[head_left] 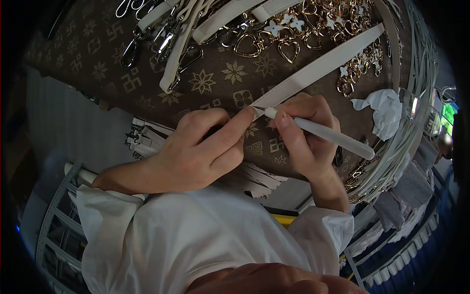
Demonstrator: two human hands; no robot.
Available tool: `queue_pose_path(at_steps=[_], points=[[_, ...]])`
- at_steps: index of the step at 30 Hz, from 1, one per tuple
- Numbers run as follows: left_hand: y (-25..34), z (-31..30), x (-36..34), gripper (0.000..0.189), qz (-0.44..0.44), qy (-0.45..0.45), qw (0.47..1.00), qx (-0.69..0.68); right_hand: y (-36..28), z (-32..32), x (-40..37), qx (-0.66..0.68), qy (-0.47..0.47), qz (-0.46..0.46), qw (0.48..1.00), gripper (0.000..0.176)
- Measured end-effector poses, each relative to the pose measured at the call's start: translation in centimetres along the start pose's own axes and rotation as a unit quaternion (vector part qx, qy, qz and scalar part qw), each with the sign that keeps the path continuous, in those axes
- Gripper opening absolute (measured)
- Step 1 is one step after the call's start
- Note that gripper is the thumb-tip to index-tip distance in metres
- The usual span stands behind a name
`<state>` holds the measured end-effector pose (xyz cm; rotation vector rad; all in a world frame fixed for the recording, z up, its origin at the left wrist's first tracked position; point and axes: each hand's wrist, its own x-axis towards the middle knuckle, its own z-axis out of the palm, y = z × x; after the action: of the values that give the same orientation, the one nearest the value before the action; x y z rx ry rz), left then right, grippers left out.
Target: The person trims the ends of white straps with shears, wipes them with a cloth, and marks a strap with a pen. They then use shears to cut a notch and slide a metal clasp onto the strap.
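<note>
A white stitched strap (320,68) runs slantwise across the brown patterned cloth (210,90), its near end between my two hands. My left hand (210,147) is closed, with its fingertips pinching that strap end. In my right hand (311,132) is a white pen-shaped tool (338,138), gripped near its front like a pencil. Its thin tip meets the strap end beside my left fingertips. The exact kind of tip is too small to make out.
Gold heart-shaped clasps and flower chains (289,50) lie at the back, near straps with silver snap hooks (169,36). Crumpled white tissue (387,113) sits at the right, beside a bundle of pale cords (416,93). More straps (147,134) hang at the near edge.
</note>
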<state>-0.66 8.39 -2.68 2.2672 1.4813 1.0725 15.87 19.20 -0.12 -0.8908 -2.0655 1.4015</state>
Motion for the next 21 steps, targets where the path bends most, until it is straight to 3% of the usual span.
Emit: queue_pose_path(at_steps=[6,8,10,12,13,15,21], points=[[-0.3,0.1,-0.1,0.020,0.012,0.000,1.000,0.000,0.1,0.4,0.0,-0.019,-0.010,-0.019,1.000,0.008],[0.0,-0.4,0.2,0.019,-0.004,-0.004,1.000,-0.020,0.7,1.2,-0.2,-0.218,-0.012,-0.274,0.937,0.012],[0.0,-0.5,0.3,0.019,-0.017,-0.007,0.999,-0.039,-0.2,1.0,-0.5,-0.245,-0.030,-0.283,0.927,0.017],[-0.2,-0.2,0.1,0.019,0.009,-0.006,1.000,-0.003,-0.8,0.6,-0.2,-0.156,-0.022,-0.105,0.982,0.013],[-0.2,-0.2,0.1,0.019,0.009,-0.007,1.000,-0.002,-0.6,0.3,-0.3,-0.155,-0.021,-0.105,0.982,0.013],[-0.2,0.0,0.1,0.020,0.016,-0.003,1.000,0.014,0.2,-0.1,-0.2,0.095,0.029,0.051,0.994,0.007],[-0.2,0.2,0.0,0.021,0.009,0.008,1.000,0.016,0.1,0.0,0.2,0.022,-0.002,0.008,1.000,0.006]])
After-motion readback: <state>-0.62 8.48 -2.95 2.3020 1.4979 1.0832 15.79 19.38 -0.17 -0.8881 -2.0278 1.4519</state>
